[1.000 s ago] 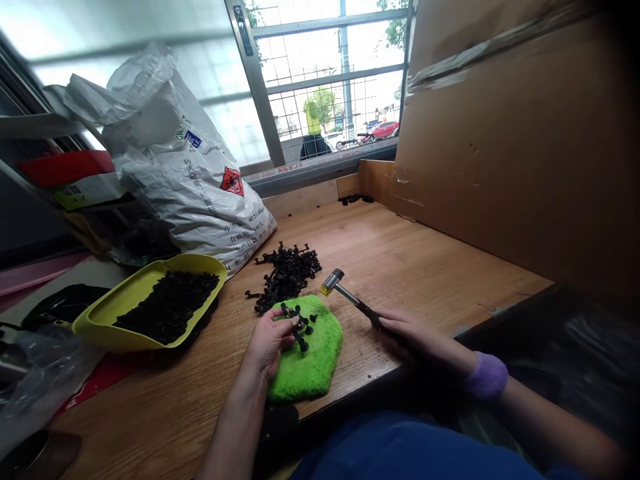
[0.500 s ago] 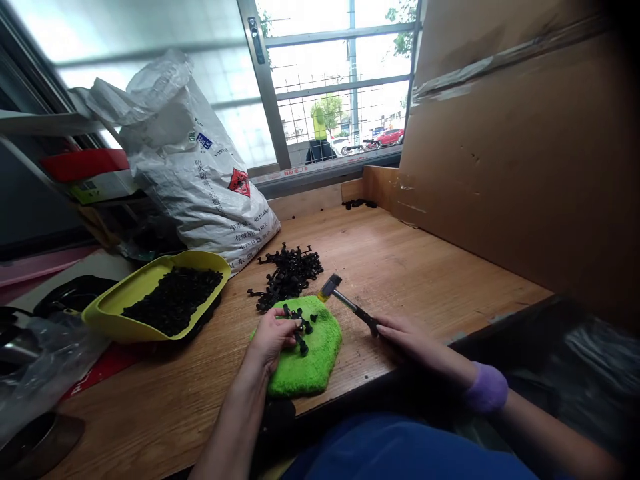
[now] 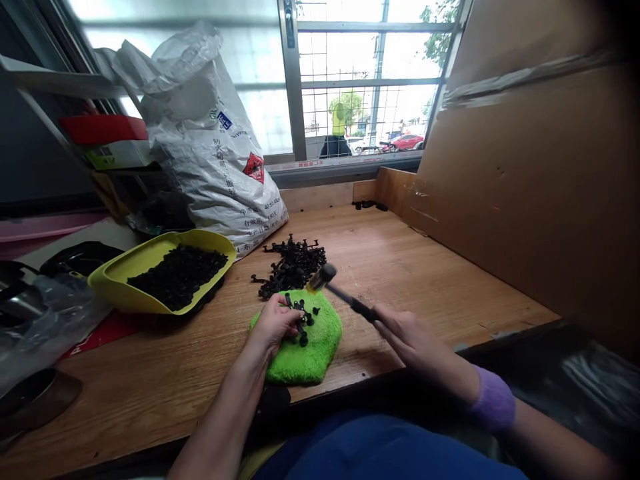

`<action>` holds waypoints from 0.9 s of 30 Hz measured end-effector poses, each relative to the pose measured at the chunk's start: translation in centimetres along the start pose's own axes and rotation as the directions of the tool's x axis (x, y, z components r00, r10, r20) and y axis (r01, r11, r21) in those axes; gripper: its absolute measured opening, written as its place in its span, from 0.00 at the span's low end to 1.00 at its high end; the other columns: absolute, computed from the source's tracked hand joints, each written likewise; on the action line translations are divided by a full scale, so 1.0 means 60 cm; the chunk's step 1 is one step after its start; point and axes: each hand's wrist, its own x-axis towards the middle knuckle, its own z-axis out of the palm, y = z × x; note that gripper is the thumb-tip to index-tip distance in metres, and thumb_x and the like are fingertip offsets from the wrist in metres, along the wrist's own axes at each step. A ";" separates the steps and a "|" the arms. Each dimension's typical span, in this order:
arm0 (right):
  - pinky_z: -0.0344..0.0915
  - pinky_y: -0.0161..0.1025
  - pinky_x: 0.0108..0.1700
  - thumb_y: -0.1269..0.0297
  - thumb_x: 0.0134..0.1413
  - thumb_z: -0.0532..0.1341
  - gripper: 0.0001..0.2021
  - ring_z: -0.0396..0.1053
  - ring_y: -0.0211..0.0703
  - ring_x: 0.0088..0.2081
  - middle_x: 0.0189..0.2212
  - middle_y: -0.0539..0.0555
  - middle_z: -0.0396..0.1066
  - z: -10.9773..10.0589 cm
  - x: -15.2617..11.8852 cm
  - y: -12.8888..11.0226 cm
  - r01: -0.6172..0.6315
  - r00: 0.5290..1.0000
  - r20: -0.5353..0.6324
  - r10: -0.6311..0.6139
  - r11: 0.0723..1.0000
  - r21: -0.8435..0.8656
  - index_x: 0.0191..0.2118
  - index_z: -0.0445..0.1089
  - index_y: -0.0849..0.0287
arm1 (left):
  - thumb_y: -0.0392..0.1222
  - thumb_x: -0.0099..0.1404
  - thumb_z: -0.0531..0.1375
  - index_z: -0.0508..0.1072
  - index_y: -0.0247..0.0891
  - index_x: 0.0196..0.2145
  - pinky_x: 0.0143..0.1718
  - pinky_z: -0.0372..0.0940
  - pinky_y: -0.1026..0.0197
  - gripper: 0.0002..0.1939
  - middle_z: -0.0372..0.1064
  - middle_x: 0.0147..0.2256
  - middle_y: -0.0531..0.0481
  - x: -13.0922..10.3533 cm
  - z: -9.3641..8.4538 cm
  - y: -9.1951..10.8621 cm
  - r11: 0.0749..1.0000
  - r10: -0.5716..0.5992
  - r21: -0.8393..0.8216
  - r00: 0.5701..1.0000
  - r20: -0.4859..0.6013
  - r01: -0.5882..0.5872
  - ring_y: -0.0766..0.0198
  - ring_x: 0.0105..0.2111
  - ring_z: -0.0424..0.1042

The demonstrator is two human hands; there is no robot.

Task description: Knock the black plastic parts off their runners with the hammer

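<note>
On the wooden table lies a folded, fluffy green cloth (image 3: pixel 313 357). My left hand (image 3: pixel 274 325) rests at its left side, fingers pinched on a branched cluster of small black plastic parts (image 3: pixel 303 321) with round, flared ends. A single black piece (image 3: pixel 316 311) lies on the cloth just right of the cluster. My right hand (image 3: pixel 407 333) is closed round the dark grip of a small mallet (image 3: pixel 363 309). The mallet's head, black and yellow and slightly blurred, is over the cloth's upper edge, apart from the black cluster.
Behind the cloth is a pile of similar black clusters (image 3: pixel 295 260). A yellow scoop-shaped tray (image 3: pixel 113 283) of loose black pieces stands left. A white printed sack (image 3: pixel 200 147) leans at the window. Cardboard (image 3: pixel 505 167) walls the right side. A brown ring-shaped object (image 3: pixel 60 397) sits front left.
The camera view has shifted a little. The mallet's head has moved slightly left and up, and now blurs. My left hand keeps its hold on the black cluster.
</note>
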 end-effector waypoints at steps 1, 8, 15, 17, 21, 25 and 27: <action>0.50 0.34 0.26 0.60 0.64 0.45 0.11 0.58 0.39 0.24 0.24 0.51 0.62 0.001 0.001 -0.001 -0.007 0.999 0.035 0.009 0.999 -0.051 0.33 0.58 0.57 | 0.32 0.47 0.62 0.56 0.39 0.29 0.11 0.53 0.74 0.17 0.63 0.15 0.60 0.000 0.000 0.000 1.000 0.001 0.008 1.000 0.002 -0.001 0.76 0.11 0.56; 0.52 0.35 0.29 0.60 0.65 0.44 0.13 0.60 0.39 0.26 0.26 0.51 0.63 0.009 0.002 0.023 -0.030 0.998 0.049 0.030 1.000 0.005 0.35 0.60 0.58 | 0.33 0.44 0.66 0.57 0.38 0.28 0.10 0.52 0.73 0.19 0.61 0.13 0.60 0.004 -0.002 -0.006 1.000 0.012 0.006 1.000 -0.005 -0.012 0.74 0.10 0.56; 0.49 0.35 0.27 0.59 0.63 0.46 0.14 0.59 0.39 0.24 0.23 0.50 0.62 0.014 -0.001 0.028 -0.148 0.981 0.105 0.163 0.980 -0.135 0.30 0.60 0.58 | 0.36 0.43 0.67 0.61 0.35 0.34 0.12 0.45 0.75 0.22 0.64 0.17 0.59 -0.005 -0.019 -0.015 0.981 0.071 -0.182 0.997 0.024 -0.065 0.78 0.11 0.54; 0.48 0.34 0.26 0.60 0.63 0.47 0.13 0.58 0.38 0.23 0.23 0.50 0.62 0.020 0.003 0.017 -0.140 0.980 0.121 0.157 0.981 -0.135 0.30 0.61 0.58 | 0.37 0.43 0.68 0.61 0.34 0.37 0.13 0.43 0.75 0.24 0.65 0.19 0.58 -0.012 -0.027 -0.016 0.964 0.080 -0.254 0.997 0.012 -0.074 0.79 0.12 0.54; 0.51 0.34 0.28 0.61 0.63 0.48 0.12 0.60 0.38 0.26 0.25 0.51 0.64 0.028 0.011 0.009 -0.095 0.987 0.125 0.098 0.995 -0.030 0.30 0.61 0.59 | 0.38 0.44 0.68 0.62 0.34 0.40 0.14 0.44 0.75 0.26 0.62 0.18 0.61 -0.024 -0.035 -0.013 0.945 0.073 -0.321 0.997 -0.001 -0.070 0.81 0.12 0.51; 0.55 0.35 0.31 0.58 0.64 0.46 0.14 0.62 0.41 0.29 0.27 0.51 0.65 0.026 0.007 0.029 -0.106 0.994 0.043 0.100 0.983 0.150 0.33 0.62 0.59 | 0.39 0.44 0.68 0.65 0.32 0.42 0.14 0.44 0.75 0.27 0.65 0.19 0.58 -0.025 -0.035 -0.012 0.969 0.041 -0.246 0.994 0.100 -0.015 0.79 0.13 0.54; 0.56 0.36 0.32 0.57 0.64 0.45 0.15 0.62 0.42 0.30 0.29 0.52 0.66 0.024 0.002 0.043 -0.091 0.996 0.017 0.090 0.976 0.198 0.34 0.63 0.59 | 0.39 0.43 0.69 0.67 0.31 0.43 0.14 0.45 0.74 0.28 0.65 0.19 0.57 -0.022 -0.034 -0.013 0.979 0.023 -0.202 0.989 0.145 0.007 0.77 0.14 0.58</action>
